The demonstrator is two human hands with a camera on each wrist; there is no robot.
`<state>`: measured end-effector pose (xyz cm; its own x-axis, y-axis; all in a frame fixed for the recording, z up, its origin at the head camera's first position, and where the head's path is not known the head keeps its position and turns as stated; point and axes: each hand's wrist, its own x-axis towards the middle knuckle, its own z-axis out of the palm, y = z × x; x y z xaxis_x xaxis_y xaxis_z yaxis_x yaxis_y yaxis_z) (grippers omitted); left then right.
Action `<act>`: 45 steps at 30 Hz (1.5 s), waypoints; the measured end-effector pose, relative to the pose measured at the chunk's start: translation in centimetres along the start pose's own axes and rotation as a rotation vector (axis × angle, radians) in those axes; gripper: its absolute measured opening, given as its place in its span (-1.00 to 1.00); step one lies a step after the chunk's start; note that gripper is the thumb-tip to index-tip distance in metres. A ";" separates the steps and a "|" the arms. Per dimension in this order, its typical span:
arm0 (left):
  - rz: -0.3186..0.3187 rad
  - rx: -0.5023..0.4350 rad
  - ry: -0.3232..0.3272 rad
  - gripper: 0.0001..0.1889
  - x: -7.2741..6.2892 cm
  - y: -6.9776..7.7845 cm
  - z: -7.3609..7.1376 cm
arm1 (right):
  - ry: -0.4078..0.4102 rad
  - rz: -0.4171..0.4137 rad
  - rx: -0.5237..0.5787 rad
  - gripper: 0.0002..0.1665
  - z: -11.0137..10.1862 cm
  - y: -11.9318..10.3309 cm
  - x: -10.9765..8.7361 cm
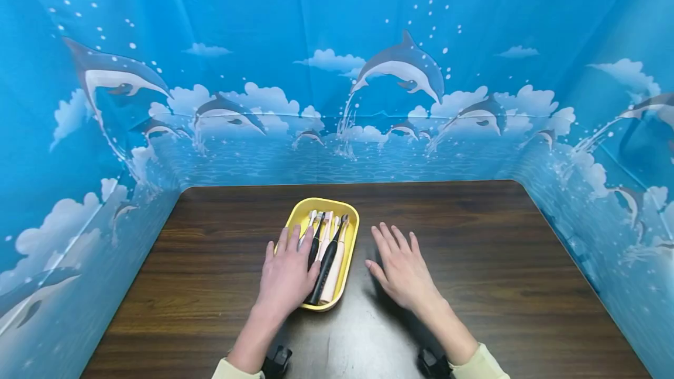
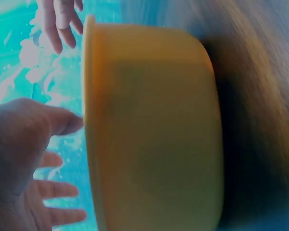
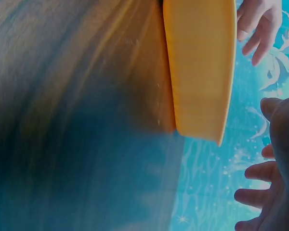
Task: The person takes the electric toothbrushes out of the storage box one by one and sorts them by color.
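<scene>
You have both hands poised around the work with nothing gripped, so the step in hand reads, as a judgement, as a pause around a handling of the yellow tray (image 1: pixel 300 214) and the toothbrushes in it. The tray sits on the surface (image 1: pixel 474 250), a little left of the middle, and the brushes lie lengthwise with their heads away from you: a black toothbrush (image 1: pixel 325 271), a pale pink toothbrush (image 1: pixel 334 276) beside it, and others partly hidden. Your left hand (image 1: pixel 287 271) is over the tray's left side, fingers extended and somewhat spread, grasping nothing; whether the thumb grazes the rim or only overlaps it in the left wrist view, you cannot tell. Your right hand (image 1: pixel 402 274) hangs above the surface to the right of the tray, apart from it, palm down, fingers straight and empty. Any pick-up from here would call for lowering the left hand and closing finger and thumb round one handle; the brushes lie close together, so a careless pinch could drag a neighbour along.
</scene>
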<state>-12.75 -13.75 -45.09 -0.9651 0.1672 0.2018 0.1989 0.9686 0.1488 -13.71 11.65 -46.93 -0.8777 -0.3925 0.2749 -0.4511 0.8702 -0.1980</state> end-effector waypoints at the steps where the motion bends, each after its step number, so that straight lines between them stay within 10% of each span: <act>1: -0.028 -0.012 0.009 -0.25 0.0 -0.3 0.0 | 0.001 0.000 0.001 -0.18 0.2 -0.1 0.1; 16: -0.320 -0.275 0.051 -0.35 -0.2 -4.3 1.9 | 0.002 0.109 0.097 -0.20 3.7 -3.2 1.1; 35: -0.293 -0.337 0.071 -0.40 -1.4 -3.7 2.6 | 0.197 0.231 0.366 -0.32 4.9 -6.5 0.6; 45: -0.260 -0.353 0.079 -0.43 -2.3 -2.3 2.3 | 0.251 0.228 0.302 -0.43 4.7 -4.5 0.5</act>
<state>-11.40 -15.96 -48.17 -0.9774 -0.1012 0.1855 0.0111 0.8523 0.5229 -12.85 6.13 -50.31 -0.9104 -0.0841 0.4052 -0.3108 0.7855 -0.5352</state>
